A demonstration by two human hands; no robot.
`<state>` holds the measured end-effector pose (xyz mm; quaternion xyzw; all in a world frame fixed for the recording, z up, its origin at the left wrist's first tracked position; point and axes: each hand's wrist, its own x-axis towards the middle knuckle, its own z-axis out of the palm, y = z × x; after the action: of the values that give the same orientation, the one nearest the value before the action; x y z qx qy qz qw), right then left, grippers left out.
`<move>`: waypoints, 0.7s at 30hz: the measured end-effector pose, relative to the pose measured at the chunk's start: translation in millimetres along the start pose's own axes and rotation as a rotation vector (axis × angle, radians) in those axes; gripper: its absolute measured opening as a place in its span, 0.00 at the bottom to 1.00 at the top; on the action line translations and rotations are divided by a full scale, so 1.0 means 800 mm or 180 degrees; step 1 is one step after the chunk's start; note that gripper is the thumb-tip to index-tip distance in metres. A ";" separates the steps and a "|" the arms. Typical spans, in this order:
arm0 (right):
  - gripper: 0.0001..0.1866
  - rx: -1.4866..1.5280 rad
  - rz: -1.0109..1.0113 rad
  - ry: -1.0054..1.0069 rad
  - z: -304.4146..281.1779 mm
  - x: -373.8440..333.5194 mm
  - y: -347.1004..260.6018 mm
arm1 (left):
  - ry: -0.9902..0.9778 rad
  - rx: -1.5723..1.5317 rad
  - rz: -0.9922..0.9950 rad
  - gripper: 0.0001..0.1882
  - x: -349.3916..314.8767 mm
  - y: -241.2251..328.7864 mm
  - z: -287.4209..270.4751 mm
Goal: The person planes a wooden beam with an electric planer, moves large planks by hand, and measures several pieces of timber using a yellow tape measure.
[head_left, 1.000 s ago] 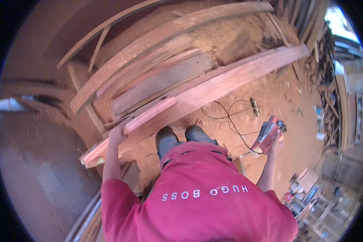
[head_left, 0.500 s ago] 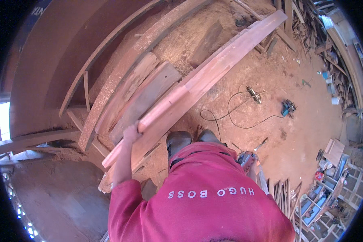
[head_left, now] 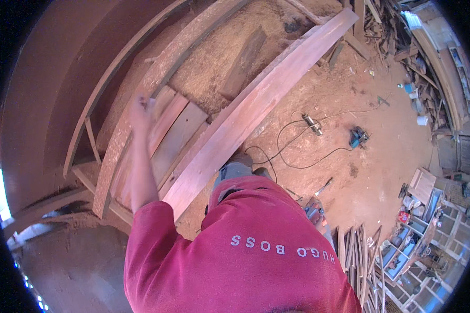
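Your blurred left hand (head_left: 142,110) is over the long, sawdust-coated wooden beam (head_left: 187,39); I cannot tell its grip. The long, smooth, pinkish wooden plank (head_left: 266,100) lies to its right, apart. Your right hand is hidden.

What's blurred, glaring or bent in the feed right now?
In the head view, the left hand is blurred; at the head view's left edge, a bright patch is washed out; also in the head view, the dusty beam looks bowed, probably by the fisheye.
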<state>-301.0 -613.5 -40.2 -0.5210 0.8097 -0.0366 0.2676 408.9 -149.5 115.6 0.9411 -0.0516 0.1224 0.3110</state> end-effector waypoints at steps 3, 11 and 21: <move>0.38 -0.0267 0.0136 0.0110 0.000 -0.021 -0.035 | -0.1351 -0.0462 -0.0078 0.17 -0.050 0.069 0.142; 0.37 -0.0691 0.0497 0.0371 -0.002 -0.056 -0.132 | -0.3263 -0.0614 0.0903 0.15 -0.108 0.296 0.237; 0.46 -0.0965 0.0550 0.0203 -0.002 0.064 -0.193 | -0.1502 -0.0819 -0.0111 0.20 0.078 0.202 0.397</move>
<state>-190.3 -728.2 -7.1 -0.4824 0.8558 0.0925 0.1623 504.0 -469.9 -22.2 0.8971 -0.1215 -0.1133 0.4095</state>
